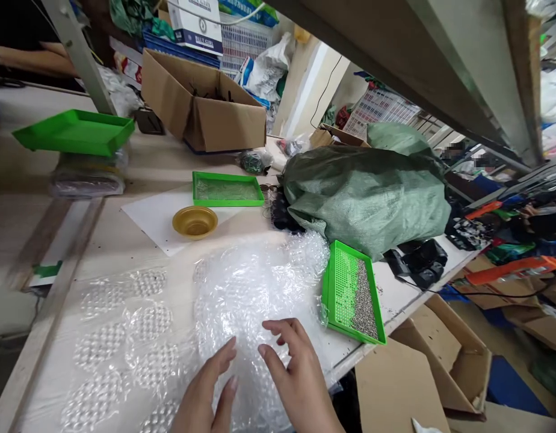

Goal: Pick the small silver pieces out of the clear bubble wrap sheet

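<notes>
A crumpled heap of clear bubble wrap [251, 282] lies on the table in front of me. Both hands are over its near part. My left hand [210, 385] has thumb and fingers apart, with nothing between them. My right hand [293, 370] is open as well, its fingers slightly curled and spread. Whether the fingertips touch the wrap I cannot tell. Left of the heap lies a flat clear plastic sheet [124, 325] with several round patches of silvery bumps. To the right, a green perforated tray [345, 288] holds many small metallic pieces.
Behind the wrap are a gold bowl [195, 222], a shallow green tray [228, 190] and a large green sack [368, 186]. An open cardboard box [206, 108] and another green tray [79, 131] stand farther back. A shelf beam [422, 72] crosses overhead. A person's arm [34, 60] shows far left.
</notes>
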Available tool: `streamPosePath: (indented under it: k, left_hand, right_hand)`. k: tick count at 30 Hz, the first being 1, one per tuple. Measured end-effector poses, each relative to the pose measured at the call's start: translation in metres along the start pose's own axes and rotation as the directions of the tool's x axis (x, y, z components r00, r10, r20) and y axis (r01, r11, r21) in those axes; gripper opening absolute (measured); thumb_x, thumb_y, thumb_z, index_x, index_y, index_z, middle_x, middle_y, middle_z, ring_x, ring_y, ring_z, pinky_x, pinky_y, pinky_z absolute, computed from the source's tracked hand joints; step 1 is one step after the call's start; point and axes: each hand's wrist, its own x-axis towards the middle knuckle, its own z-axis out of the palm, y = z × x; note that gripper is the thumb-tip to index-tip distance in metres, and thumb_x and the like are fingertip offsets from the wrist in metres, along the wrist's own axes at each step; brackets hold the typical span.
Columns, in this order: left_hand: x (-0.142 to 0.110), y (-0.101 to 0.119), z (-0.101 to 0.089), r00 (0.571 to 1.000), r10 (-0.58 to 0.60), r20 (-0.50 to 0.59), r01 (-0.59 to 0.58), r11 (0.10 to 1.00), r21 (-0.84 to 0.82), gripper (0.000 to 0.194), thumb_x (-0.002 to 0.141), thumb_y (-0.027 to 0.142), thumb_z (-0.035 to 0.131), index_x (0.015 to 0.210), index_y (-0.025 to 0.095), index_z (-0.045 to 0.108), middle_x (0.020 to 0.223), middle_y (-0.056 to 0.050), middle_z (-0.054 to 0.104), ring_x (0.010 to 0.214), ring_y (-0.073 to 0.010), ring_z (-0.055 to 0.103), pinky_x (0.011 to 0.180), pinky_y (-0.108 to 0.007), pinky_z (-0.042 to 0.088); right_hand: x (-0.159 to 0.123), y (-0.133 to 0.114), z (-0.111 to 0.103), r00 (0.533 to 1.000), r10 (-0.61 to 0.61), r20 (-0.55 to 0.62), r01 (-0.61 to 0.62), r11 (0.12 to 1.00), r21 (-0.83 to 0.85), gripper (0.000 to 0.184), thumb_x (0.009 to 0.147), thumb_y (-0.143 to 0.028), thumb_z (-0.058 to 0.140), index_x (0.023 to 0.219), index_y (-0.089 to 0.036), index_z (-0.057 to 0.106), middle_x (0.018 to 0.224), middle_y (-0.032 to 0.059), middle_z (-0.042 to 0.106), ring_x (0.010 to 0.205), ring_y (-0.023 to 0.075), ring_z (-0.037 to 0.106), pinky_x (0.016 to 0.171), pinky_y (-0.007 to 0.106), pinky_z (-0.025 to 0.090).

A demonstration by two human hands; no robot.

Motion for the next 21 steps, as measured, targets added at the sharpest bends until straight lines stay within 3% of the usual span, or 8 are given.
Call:
streamPosePath:
  k: [2, 5, 9, 12, 16, 21]
  left_hand:
    - [0.018, 0.018, -0.007, 0.995, -0.101, 0.005, 0.101, 0.995, -0.009, 0.045, 0.085, 0.057, 0.04, 0.124, 0.035, 0.05, 0.121, -0.001, 0.06, 0.107, -0.0258, 0.057, 0.091, -0.047, 0.044]
    - [0.049, 0.042, -0.008, 0.993, -0.114, 0.01, 0.114, 0.993, 0.039, 0.056, 0.076, 0.065, 0.047, 0.122, 0.032, 0.048, 0.122, -0.002, 0.055, 0.103, -0.0269, 0.056, 0.084, -0.045, 0.047]
    - [0.076, 0.058, -0.002, 0.997, -0.074, 0.029, 0.068, 0.982, 0.174, 0.053, 0.077, 0.053, 0.05, 0.123, 0.027, 0.045, 0.116, -0.006, 0.053, 0.098, -0.027, 0.056, 0.079, -0.043, 0.048]
    - [0.08, 0.057, -0.006, 0.993, -0.109, 0.034, 0.106, 0.989, 0.1, 0.052, 0.077, 0.049, 0.049, 0.124, 0.027, 0.045, 0.114, -0.005, 0.055, 0.092, -0.0244, 0.059, 0.078, -0.042, 0.048]
    - [0.077, 0.041, -0.022, 0.982, -0.186, 0.019, 0.187, 0.975, -0.12, 0.056, 0.07, 0.055, 0.057, 0.118, 0.024, 0.056, 0.109, -0.006, 0.061, 0.091, -0.0241, 0.062, 0.078, -0.038, 0.049]
    - [0.076, 0.025, -0.025, 0.977, -0.214, 0.023, 0.213, 0.945, -0.248, 0.066, 0.065, 0.058, 0.063, 0.121, 0.024, 0.056, 0.103, -0.007, 0.062, 0.091, -0.0244, 0.061, 0.073, -0.035, 0.049]
  right_hand:
    - [-0.001, 0.002, 0.003, 0.997, -0.045, 0.057, 0.045, 0.999, -0.008, 0.025, 0.085, -0.022, 0.048, 0.102, -0.026, 0.065, 0.098, 0.0051, 0.056, 0.094, 0.0199, 0.056, 0.082, 0.032, 0.043]
    - [-0.003, 0.004, 0.008, 0.991, -0.107, 0.081, 0.107, 0.994, 0.006, 0.03, 0.085, -0.018, 0.044, 0.106, -0.026, 0.064, 0.097, 0.0049, 0.058, 0.09, 0.0182, 0.057, 0.083, 0.032, 0.044]
    - [-0.006, 0.004, 0.015, 0.996, -0.075, 0.049, 0.069, 0.992, 0.107, 0.033, 0.082, -0.017, 0.045, 0.113, -0.023, 0.057, 0.088, 0.0014, 0.064, 0.071, 0.014, 0.058, 0.07, 0.027, 0.043]
    - [-0.005, 0.001, 0.015, 0.996, -0.024, 0.088, 0.007, 0.982, 0.188, 0.028, 0.082, -0.021, 0.048, 0.107, -0.022, 0.06, 0.078, 0.0001, 0.065, 0.069, 0.0145, 0.059, 0.064, 0.025, 0.042]
    - [0.008, -0.008, 0.009, 0.999, -0.013, 0.05, 0.006, 0.99, 0.141, 0.025, 0.085, -0.031, 0.047, 0.104, -0.023, 0.063, 0.088, 0.0029, 0.066, 0.076, 0.0165, 0.061, 0.069, 0.028, 0.044]
    - [0.056, -0.037, 0.005, 0.996, -0.036, 0.087, 0.028, 0.995, 0.101, 0.032, 0.089, -0.038, 0.045, 0.107, -0.02, 0.064, 0.095, 0.0069, 0.068, 0.08, 0.0203, 0.063, 0.071, 0.032, 0.047]
